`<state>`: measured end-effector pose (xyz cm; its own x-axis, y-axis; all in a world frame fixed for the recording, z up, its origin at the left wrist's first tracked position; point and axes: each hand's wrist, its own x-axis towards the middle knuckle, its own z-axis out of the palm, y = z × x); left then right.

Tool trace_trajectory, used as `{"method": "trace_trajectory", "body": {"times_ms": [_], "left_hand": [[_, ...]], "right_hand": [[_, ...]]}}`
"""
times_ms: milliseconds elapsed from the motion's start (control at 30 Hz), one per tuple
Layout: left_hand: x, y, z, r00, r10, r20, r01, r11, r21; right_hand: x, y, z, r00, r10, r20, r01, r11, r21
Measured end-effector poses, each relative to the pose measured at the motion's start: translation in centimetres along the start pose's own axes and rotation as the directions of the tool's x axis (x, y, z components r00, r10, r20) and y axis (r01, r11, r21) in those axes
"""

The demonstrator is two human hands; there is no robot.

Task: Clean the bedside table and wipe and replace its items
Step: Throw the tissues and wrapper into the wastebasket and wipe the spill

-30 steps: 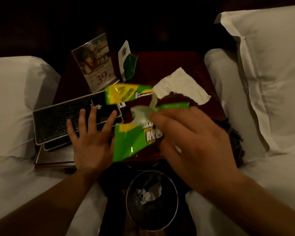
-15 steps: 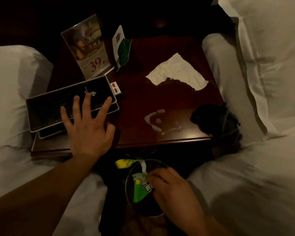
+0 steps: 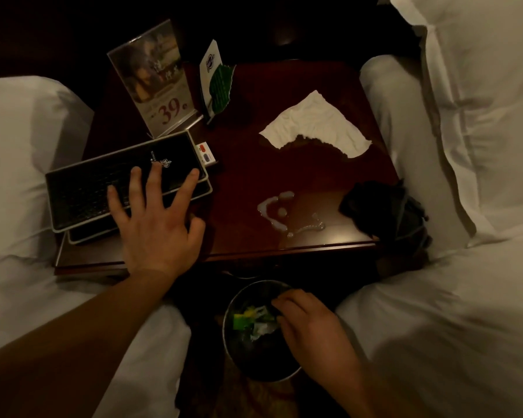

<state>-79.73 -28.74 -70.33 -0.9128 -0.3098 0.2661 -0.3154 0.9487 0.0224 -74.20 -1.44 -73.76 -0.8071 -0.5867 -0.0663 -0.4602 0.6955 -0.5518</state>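
Here the left hand (image 3: 157,233) rests on the folder (image 3: 88,188), lengthwise slanting up-right.

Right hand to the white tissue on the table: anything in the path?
Nothing solid. The right hand is at the bin, below the front edge of the table. Between it and the tissue lies only a wet spill; the dark cloth sits off to the right.

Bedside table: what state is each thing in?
Left hand: spread flat on black folder.
Right hand: over bin, fingers curled.
Green wrapper: inside bin.
Tissue: flat, lower edge stained.
Spill: wet, unwiped.
Price sign: upright.
Dark cloth: bunched at table edge.
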Motion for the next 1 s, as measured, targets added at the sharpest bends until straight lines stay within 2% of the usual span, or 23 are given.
{"method": "trace_trajectory", "body": {"times_ms": [133,300,367,467,600,700,833,1000], "left_hand": [[-0.3,-0.1,-0.1,1.000,-0.003,0.005,0.003,1.000,0.000],[-0.1,-0.5,0.0,1.000,0.000,-0.004,0.000,1.000,0.011],[0.1,-0.2,0.1,1.000,0.006,-0.014,-0.006,1.000,0.002],[-0.1,0.1,0.2,1.000,0.008,-0.021,-0.008,1.000,-0.004],[-0.2,0.0,0.2,1.000,0.009,-0.018,-0.009,1.000,0.004],[-0.1,0.2,0.1,1.000,0.013,-0.021,-0.013,1.000,-0.002],[0.1,0.1,0.1,1.000,0.011,-0.024,-0.010,1.000,0.001],[0.0,0.1,0.1,1.000,0.008,-0.005,-0.008,1.000,0.006]], "right_hand": [[1.9,-1.6,-5.1,0.970,-0.107,-0.220,0.109,0.994,-0.003],[8.9,-0.6,-11.3,0.903,-0.135,-0.408,0.084,0.987,-0.140],[12.3,1.3,-13.4,0.913,-0.057,-0.405,-0.024,0.981,-0.192],[17.0,4.2,-15.0,0.945,0.158,-0.285,-0.249,0.914,-0.321],[21.5,5.4,-15.3,0.911,0.378,-0.166,-0.413,0.822,-0.393],[23.9,5.2,-15.3,0.870,0.458,-0.184,-0.489,0.755,-0.436],[25.5,4.0,-14.3,0.838,0.483,-0.252,-0.543,0.703,-0.460],[26.4,4.5,-13.8,0.872,0.366,-0.326,-0.473,0.803,-0.363]]}}
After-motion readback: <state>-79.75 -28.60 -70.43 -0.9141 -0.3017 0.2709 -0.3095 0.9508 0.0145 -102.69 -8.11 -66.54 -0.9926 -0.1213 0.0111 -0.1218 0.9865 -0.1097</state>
